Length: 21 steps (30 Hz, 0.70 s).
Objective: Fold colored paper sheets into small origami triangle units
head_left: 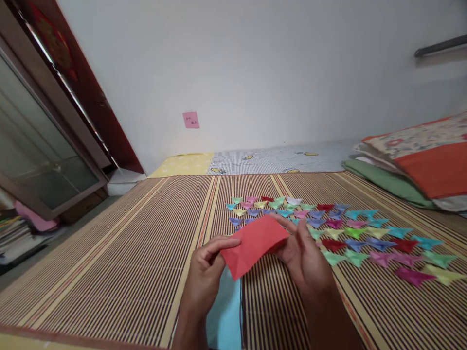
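A red sheet of paper [253, 245], creased and slightly bowed, is held up above the striped mat. My left hand [208, 267] pinches its left edge, thumb on top and fingers underneath. At the sheet's right end is my right hand [304, 257], its fingers behind and under the paper and its thumb raised; part of that grip is hidden by the sheet. Below the paper, between my forearms, lies a light blue sheet [226, 311]. Rows of small folded paper pieces [355, 244] in many colours lie on the mat beyond and to the right of my right hand.
The striped mat [138, 253] covers the bed. Folded quilts [419, 160] are piled at the right, and a patterned cloth [270, 159] runs along the wall. A pink note [191, 120] is stuck to the wall. A glass-fronted cabinet [47, 131] stands at the left.
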### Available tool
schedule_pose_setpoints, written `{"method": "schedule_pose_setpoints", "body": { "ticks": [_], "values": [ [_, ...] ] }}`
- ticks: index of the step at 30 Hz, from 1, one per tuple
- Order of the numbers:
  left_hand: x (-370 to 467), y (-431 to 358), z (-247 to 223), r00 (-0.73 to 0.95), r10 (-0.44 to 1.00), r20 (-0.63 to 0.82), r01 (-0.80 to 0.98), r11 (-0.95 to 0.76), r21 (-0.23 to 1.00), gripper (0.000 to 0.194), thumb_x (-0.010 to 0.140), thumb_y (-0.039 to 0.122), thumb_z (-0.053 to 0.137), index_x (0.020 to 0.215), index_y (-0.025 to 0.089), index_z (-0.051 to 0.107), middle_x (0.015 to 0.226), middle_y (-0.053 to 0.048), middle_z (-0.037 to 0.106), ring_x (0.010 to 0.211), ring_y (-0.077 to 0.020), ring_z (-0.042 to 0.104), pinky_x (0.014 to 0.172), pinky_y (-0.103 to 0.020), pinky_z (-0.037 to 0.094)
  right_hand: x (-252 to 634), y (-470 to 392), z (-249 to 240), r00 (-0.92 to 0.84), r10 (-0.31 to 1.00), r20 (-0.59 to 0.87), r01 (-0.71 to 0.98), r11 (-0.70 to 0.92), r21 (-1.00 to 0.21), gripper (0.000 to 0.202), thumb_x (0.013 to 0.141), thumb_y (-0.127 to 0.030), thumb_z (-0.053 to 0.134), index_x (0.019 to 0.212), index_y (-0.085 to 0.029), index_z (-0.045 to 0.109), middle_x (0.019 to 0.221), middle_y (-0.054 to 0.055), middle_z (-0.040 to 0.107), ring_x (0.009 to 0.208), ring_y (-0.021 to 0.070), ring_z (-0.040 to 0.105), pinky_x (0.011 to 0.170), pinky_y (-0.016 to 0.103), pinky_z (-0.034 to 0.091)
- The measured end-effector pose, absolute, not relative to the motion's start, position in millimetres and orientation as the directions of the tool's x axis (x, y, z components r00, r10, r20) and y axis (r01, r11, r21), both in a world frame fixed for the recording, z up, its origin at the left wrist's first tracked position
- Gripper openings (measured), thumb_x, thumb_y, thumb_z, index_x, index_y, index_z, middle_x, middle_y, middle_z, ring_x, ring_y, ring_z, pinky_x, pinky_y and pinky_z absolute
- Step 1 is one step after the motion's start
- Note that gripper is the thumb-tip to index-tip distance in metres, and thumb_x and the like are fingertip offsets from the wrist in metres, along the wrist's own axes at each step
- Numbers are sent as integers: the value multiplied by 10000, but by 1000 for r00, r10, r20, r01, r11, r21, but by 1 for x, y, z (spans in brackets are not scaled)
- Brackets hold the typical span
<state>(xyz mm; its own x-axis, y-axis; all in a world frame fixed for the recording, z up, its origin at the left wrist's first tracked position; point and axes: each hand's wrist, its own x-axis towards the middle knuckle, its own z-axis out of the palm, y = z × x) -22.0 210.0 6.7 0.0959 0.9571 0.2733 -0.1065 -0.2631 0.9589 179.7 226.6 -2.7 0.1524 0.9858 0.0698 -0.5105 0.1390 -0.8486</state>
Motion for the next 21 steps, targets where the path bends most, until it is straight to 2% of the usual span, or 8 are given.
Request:
{"method": "schedule_pose_setpoints", "body": {
  "ticks": [1, 4, 5, 7, 10, 14, 18, 21],
  "values": [
    [-21, 209, 9, 89, 951, 296, -66, -291, 954, 239, 880, 190, 630, 971, 263, 839, 1065, -69, 742, 1034, -229, 663, 921, -334, 494, 179, 227, -3, 139, 987, 76, -490, 135, -861, 474, 846, -649, 657, 1087, -254, 761, 1041, 99, 790, 993, 303, 718, 816, 422, 559],
    [-20, 205, 15, 137, 940, 314, -10, -315, 949, 292, 853, 157, 584, 943, 260, 841, 1025, -68, 756, 1027, -237, 667, 951, -359, 490, 179, 228, -5, 123, 990, 66, -393, 110, -913, 398, 719, -478, 859, 1013, -225, 766, 1009, 85, 794, 963, 299, 730, 802, 394, 573],
    [-19, 204, 16, 154, 941, 303, -8, -305, 952, 295, 846, 156, 577, 930, 258, 841, 1010, -67, 759, 1012, -236, 671, 953, -364, 492, 180, 228, -5, 129, 990, 64, -390, 110, -914, 377, 724, -462, 860, 1003, -229, 764, 1007, 82, 795, 959, 298, 734, 798, 391, 577],
    [-20, 204, 17, 154, 947, 282, 2, -285, 958, 294, 837, 159, 575, 927, 254, 838, 1004, -66, 761, 990, -235, 677, 950, -368, 497, 181, 227, -5, 150, 986, 78, -434, 136, -891, 378, 827, -571, 734, 1022, -248, 755, 1061, 92, 789, 990, 303, 736, 805, 411, 585],
    [-20, 204, 15, 92, 952, 293, 45, -298, 954, 302, 838, 157, 567, 954, 246, 831, 1047, -71, 758, 1014, -240, 679, 947, -368, 501, 183, 224, 0, 132, 986, 106, -476, 157, -865, 541, 909, -710, 525, 1119, -255, 730, 1161, 126, 768, 1044, 313, 731, 854, 454, 583],
    [-15, 205, 14, 56, 940, 336, 122, -340, 932, 331, 875, 141, 530, 996, 250, 818, 1066, -70, 760, 1062, -240, 680, 937, -355, 503, 184, 220, 3, 48, 991, 129, -461, 136, -877, 441, 846, -560, 741, 1171, -265, 703, 1190, 113, 763, 1049, 288, 731, 922, 427, 560],
    [-9, 205, 16, 31, 921, 388, 246, -383, 890, 298, 918, 165, 541, 1033, 243, 805, 1089, -82, 753, 1052, -242, 684, 900, -351, 515, 185, 222, 0, 52, 982, 182, -511, 183, -840, 571, 875, -692, 616, 1217, -240, 686, 1311, 156, 699, 1187, 327, 669, 1000, 488, 519],
    [-6, 204, 18, 40, 911, 411, 303, -403, 864, 275, 936, 187, 557, 1049, 240, 802, 1094, -90, 748, 1031, -245, 687, 886, -356, 519, 185, 225, -2, 90, 981, 173, -420, 195, -886, 612, 795, -542, 790, 1312, -263, 620, 1379, 145, 654, 1252, 328, 628, 999, 470, 523]
  ]
}}
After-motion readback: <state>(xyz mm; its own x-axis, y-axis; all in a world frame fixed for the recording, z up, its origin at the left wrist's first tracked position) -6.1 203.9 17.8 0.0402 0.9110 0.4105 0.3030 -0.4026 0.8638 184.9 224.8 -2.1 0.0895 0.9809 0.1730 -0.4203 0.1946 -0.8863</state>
